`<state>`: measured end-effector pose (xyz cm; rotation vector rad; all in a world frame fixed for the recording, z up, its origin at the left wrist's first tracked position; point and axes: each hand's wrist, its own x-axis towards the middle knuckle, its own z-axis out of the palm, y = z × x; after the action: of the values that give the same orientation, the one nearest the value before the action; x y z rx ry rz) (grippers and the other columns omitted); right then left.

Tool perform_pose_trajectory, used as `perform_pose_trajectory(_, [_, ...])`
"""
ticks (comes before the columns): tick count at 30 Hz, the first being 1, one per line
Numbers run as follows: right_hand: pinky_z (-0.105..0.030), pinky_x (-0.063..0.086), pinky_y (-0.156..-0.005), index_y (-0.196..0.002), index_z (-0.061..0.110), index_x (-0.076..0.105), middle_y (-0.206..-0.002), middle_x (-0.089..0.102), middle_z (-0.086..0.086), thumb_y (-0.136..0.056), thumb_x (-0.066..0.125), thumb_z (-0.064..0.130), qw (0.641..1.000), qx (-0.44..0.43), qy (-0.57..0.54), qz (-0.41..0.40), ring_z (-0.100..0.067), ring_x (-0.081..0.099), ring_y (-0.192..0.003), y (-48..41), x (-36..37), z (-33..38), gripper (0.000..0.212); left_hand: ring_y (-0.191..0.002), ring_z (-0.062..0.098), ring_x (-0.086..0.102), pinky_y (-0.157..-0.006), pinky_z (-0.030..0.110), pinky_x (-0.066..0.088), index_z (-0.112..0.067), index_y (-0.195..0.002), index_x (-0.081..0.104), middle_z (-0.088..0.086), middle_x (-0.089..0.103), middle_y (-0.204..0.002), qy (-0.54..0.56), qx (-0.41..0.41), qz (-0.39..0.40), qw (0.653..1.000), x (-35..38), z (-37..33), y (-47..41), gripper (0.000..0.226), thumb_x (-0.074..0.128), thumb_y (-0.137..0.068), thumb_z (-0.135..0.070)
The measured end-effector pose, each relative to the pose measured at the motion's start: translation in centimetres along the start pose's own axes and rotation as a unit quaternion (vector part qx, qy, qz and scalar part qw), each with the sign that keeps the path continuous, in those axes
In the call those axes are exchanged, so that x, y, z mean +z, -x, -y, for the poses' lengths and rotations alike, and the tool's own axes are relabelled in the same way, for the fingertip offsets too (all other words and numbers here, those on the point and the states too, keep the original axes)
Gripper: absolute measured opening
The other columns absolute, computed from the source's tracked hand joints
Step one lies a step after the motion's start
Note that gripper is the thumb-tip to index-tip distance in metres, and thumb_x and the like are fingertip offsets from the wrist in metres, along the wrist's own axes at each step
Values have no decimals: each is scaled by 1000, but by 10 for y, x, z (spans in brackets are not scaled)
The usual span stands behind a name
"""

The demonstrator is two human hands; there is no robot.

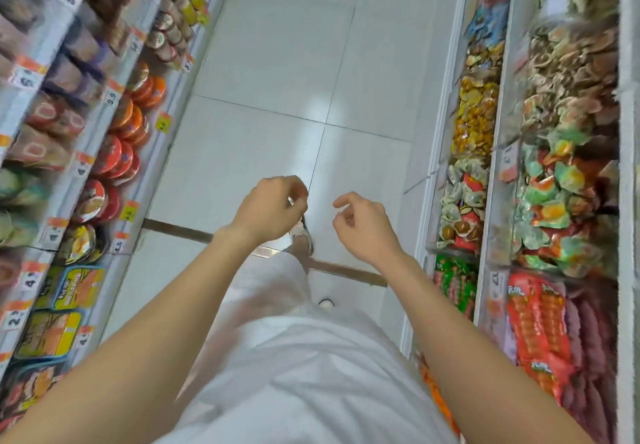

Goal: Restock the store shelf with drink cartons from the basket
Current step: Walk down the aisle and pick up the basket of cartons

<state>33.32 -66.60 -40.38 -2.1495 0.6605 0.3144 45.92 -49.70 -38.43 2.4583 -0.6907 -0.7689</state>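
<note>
My left hand [270, 208] and my right hand [363, 225] hang in front of me over the white tiled aisle floor [277, 63], a short gap between them. The fingers of both are loosely curled and hold nothing. No drink cartons and no basket show in this view. My white clothing fills the lower middle, with one sandalled foot stepping forward below the hands.
Shelves [114, 153] on the left carry round noodle bowls [117, 156], jars and boxed goods behind price tags. Bins [485, 201] on the right hold wrapped snacks [561, 201] and sausage packs [540, 333]. A brown floor strip [180, 230] crosses the aisle.
</note>
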Motion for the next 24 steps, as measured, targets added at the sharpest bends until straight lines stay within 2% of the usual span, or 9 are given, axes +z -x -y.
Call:
perform_pose_trajectory(5, [-40, 60, -80, -120, 24, 65, -87, 69, 12, -92, 55, 24, 999, 26, 22, -16, -16, 68, -81, -153, -54, 34, 29, -81, 3, 69, -84, 34, 58, -30, -101, 71, -20, 72, -93, 63, 6, -7, 998, -53, -2, -162, 17, 57, -93, -31])
perform_pose_trajectory(10, [-40, 59, -79, -120, 25, 63, -90, 70, 9, -93, 53, 28, 998, 21, 57, -23, -18, 67, -85, -281, -122, 85, 29, -84, 8, 70, -83, 31, 57, -24, -102, 73, -16, 73, -96, 81, 29, 32, 996, -124, -34, -307, 17, 57, -96, -26])
perform_pose_trajectory(16, [-39, 60, -80, -118, 24, 66, -92, 71, 7, -91, 54, 26, 994, 66, -10, -84, -17, 69, -84, -427, -215, 110, 30, -85, 8, 68, -84, 35, 59, -27, -101, 72, -15, 72, -97, 35, 56, 68, 996, -195, -85, -477, 18, 56, -94, -30])
perform_pose_trajectory(20, [-36, 60, -79, -115, 24, 68, -85, 69, 12, -90, 56, 24, 988, 86, -47, -122, -11, 67, -81, -544, -276, 109, 28, -87, 11, 69, -84, 38, 59, -29, -102, 72, -16, 72, -99, 17, 64, 72, 995, -235, -121, -602, 22, 53, -92, -31])
perform_pose_trajectory(24, [-33, 59, -80, -116, 22, 69, -83, 70, 9, -91, 56, 20, 986, 84, -71, -124, -8, 67, -81, -667, -344, 110, 28, -85, 12, 68, -84, 38, 59, -28, -101, 71, -15, 71, -98, -2, 63, 69, 996, -273, -154, -730, 18, 55, -94, -28])
